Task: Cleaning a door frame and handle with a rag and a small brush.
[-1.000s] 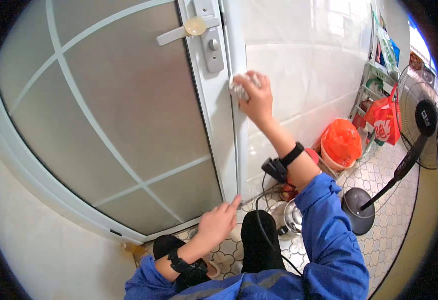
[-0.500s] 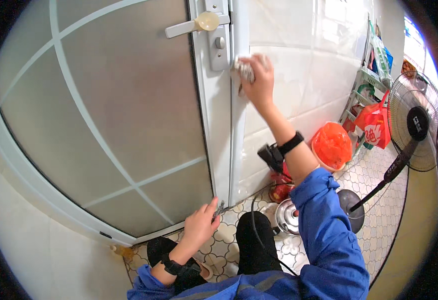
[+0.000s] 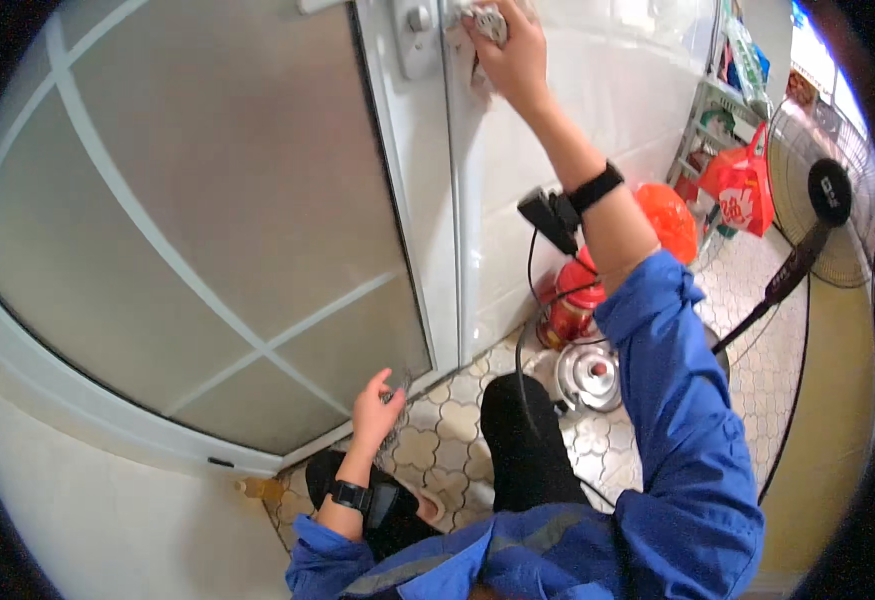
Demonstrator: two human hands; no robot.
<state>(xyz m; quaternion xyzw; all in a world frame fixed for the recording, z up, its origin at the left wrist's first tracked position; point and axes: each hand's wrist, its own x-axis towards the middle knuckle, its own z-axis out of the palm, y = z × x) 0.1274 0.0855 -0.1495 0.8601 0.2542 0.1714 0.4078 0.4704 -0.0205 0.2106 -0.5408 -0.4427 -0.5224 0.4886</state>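
My right hand [image 3: 518,55] is raised to the white door frame [image 3: 463,150], just right of the lock plate [image 3: 417,40]. Its fingers are wrapped round a crumpled whitish cloth [image 3: 490,25] that meets the frame. Low by the bottom corner of the frosted glass door [image 3: 248,180], my left hand [image 3: 373,412] is closed on a small grey, wiry scourer [image 3: 398,382], partly hidden by the fingers. Only the end of the door handle [image 3: 318,4] shows at the top edge.
On the patterned tile floor stand a silver kettle [image 3: 590,376], a red thermos-like vessel [image 3: 570,300] and an orange bag [image 3: 668,222]. Farther right are a standing fan [image 3: 830,190], a red bag [image 3: 743,190] and a shelf rack [image 3: 710,125]. A small amber bottle [image 3: 261,490] lies at left.
The view has dipped, so the handle has mostly left the top. My right hand stays by the lock with the cloth. The left hand has drawn slightly away from the frame's foot with the scourer.
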